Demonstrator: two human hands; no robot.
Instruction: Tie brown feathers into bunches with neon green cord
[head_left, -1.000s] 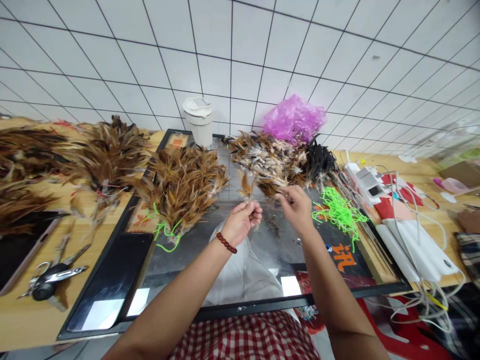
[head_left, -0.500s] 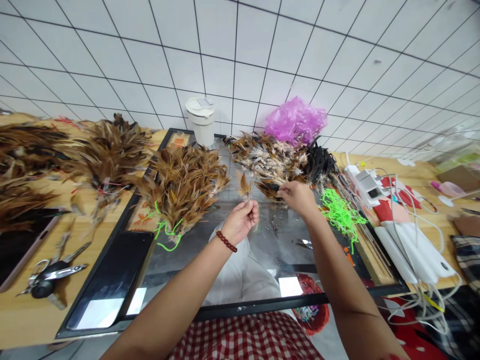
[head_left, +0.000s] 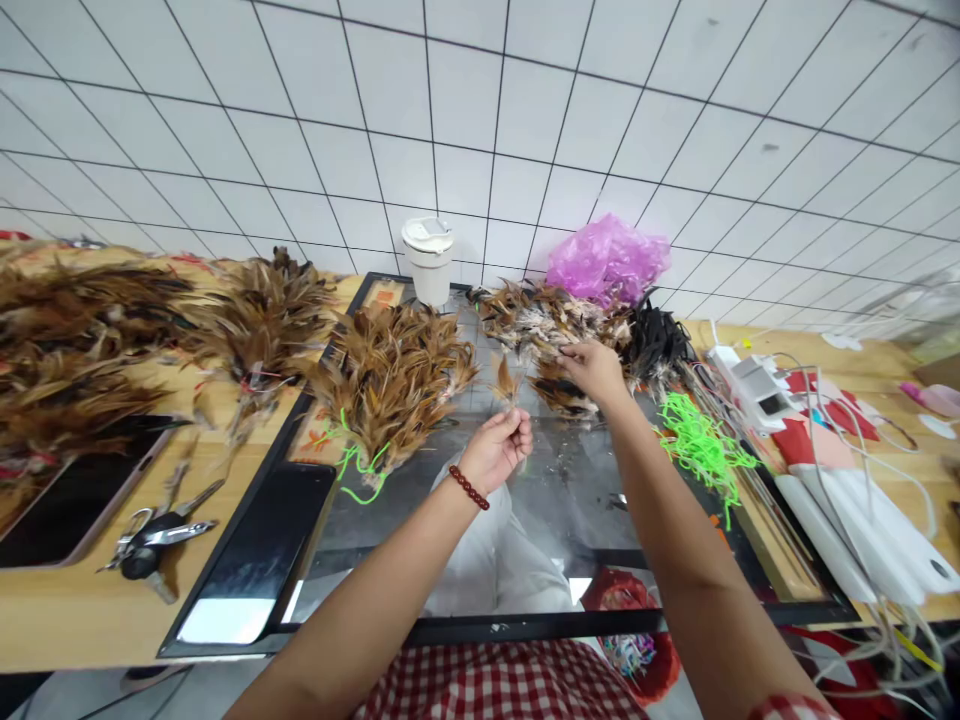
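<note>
My left hand (head_left: 501, 445), with a beaded bracelet on its wrist, pinches a small brown feather (head_left: 506, 380) by its base, tip up, over the glass-topped board. My right hand (head_left: 596, 372) reaches into the pile of loose mottled feathers (head_left: 544, 318). Its thumb and fingers come together at the pile's near side; what lies between them is too small to make out. Just below that hand are some darker brown feathers (head_left: 562, 392). A large bundle of brown feathers (head_left: 397, 375) with bright green ties lies left of my left hand.
A white lidded cup (head_left: 429, 265) and a pink plastic bag (head_left: 607, 258) stand by the tiled wall. Green strings (head_left: 701, 445) and black feathers (head_left: 660, 340) lie right. A phone (head_left: 259, 550), keys (head_left: 154, 545) and more feather bundles (head_left: 262, 310) are left; white cables and power strips (head_left: 862, 520) are far right.
My right hand has moved away from me, farther onto the loose feather pile. The left hand still pinches its feather. The whole view has shifted, so things appear farther right.
</note>
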